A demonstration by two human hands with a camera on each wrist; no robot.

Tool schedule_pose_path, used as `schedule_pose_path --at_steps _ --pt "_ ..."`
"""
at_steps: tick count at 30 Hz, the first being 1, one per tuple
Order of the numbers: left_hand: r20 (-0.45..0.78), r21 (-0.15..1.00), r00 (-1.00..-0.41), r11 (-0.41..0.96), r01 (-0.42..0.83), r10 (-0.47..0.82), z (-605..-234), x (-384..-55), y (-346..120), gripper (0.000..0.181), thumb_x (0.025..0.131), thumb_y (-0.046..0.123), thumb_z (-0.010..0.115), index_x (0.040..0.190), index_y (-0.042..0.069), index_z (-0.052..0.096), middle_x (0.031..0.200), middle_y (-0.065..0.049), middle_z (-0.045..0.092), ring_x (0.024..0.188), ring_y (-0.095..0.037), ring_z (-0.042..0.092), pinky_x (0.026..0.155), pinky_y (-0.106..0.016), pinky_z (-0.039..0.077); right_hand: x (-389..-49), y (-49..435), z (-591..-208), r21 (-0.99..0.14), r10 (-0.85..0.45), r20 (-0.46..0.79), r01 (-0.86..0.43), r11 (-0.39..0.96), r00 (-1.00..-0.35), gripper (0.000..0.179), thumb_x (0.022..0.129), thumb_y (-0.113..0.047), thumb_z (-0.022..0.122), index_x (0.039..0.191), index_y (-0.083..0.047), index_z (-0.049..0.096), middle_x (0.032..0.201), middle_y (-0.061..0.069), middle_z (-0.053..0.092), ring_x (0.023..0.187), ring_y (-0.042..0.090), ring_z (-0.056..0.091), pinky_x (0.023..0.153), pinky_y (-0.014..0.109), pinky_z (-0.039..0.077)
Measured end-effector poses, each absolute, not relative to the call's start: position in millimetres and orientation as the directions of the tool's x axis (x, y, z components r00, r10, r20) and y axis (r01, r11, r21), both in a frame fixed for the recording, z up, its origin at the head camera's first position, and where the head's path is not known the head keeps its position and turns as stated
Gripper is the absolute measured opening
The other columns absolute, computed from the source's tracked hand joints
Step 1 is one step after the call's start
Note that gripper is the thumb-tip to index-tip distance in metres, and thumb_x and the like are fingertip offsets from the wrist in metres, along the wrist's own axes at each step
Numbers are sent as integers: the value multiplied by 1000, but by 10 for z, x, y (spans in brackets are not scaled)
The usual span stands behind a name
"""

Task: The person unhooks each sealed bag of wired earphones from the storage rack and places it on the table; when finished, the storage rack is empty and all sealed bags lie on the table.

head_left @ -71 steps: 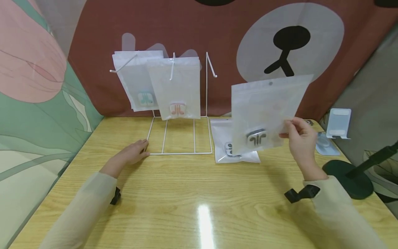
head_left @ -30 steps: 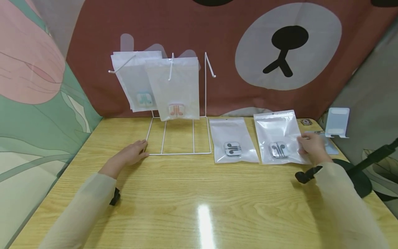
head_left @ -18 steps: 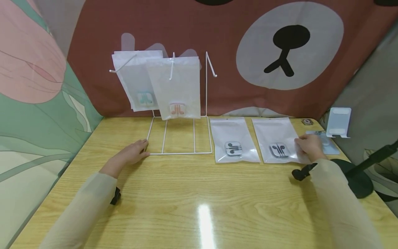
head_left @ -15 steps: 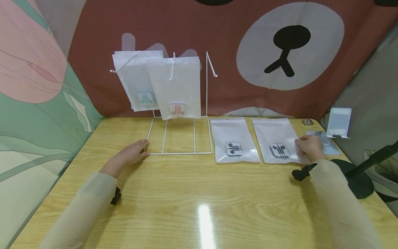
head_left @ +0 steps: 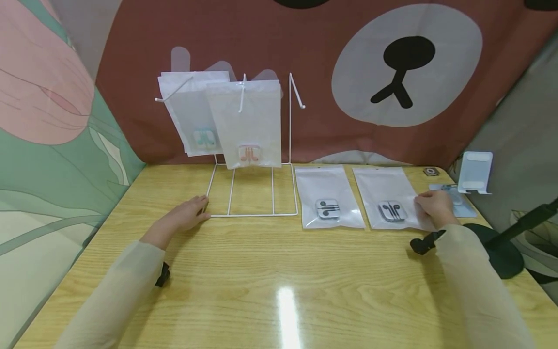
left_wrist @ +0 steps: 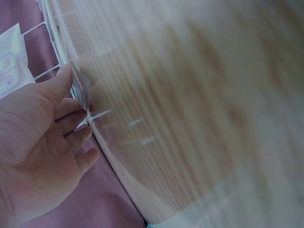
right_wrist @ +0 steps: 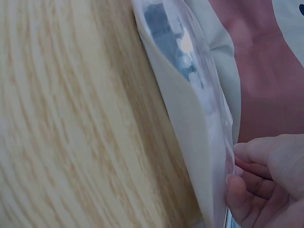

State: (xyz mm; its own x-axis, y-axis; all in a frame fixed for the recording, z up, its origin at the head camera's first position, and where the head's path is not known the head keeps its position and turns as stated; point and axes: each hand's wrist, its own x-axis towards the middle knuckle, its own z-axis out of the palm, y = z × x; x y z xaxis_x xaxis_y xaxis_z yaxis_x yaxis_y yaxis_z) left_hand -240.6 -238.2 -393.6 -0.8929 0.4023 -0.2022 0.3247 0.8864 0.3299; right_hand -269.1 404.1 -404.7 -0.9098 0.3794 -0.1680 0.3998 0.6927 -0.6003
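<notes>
Right hand point(head_left: 437, 207) pinches the right edge of a flat glossy plastic bag with a white back point(head_left: 379, 186), thumb and fingers nearly together on the film. Bag lies near the back edge of the pale yellow wood-grain worktop point(head_left: 244, 281), toward its back right corner; right wrist view shows smooth film with creased highlights. Inside sits a rounded-square clear-and-white case with dark earphones point(head_left: 392, 211). Matching glossy bag with dark earphones point(head_left: 320, 184) lies flat just left of it, beside the rack.

Left hand point(head_left: 185, 214) rests at the front left corner of a white thin-wire display rack point(head_left: 261, 215), fingers loosely bent, thumb spread apart from them, touching wire. Rack base is a rectangle with crossbars, set at the back edge. On its upturned prongs hang milky white bags with a teal earphone case point(head_left: 187, 106) and, in front, a milky white bag with coral earphones point(head_left: 248, 116).

Back right corner: pale blue flat-plate phone stand point(head_left: 475, 169). Right edge: dark green disc base point(head_left: 505, 261). Behind: matte brown fabric backdrop point(head_left: 314, 121).
</notes>
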Motion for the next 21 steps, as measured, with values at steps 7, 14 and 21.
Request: schedule_pose_path --at_steps 7,14,21 --pt "-205 326 -891 886 329 406 -3937 -2414 -2380 60 98 23 46 140 -12 22 144 -30 18 132 -45 13 105 -57 13 -2628 4020 -3997 -616 373 -143 377 692 -917 39 89 -17 49 114 13 55 67 3 56 49 10 50 47 27 45" --pt "-205 322 -892 888 328 403 -3944 -2415 -2381 60 98 24 46 141 -11 22 145 -30 17 132 -45 13 106 -57 13 -2595 3942 -3846 -673 333 -56 282 683 -941 44 92 -25 50 118 10 53 85 17 59 55 17 56 45 29 48" --pt "-204 335 -892 885 323 404 -3938 -2412 -2382 60 98 24 46 141 -11 22 145 -29 17 132 -45 12 106 -57 12 -2829 3866 -3741 -744 278 90 121 658 -956 51 87 -40 60 115 3 60 99 20 62 69 21 60 49 40 53"
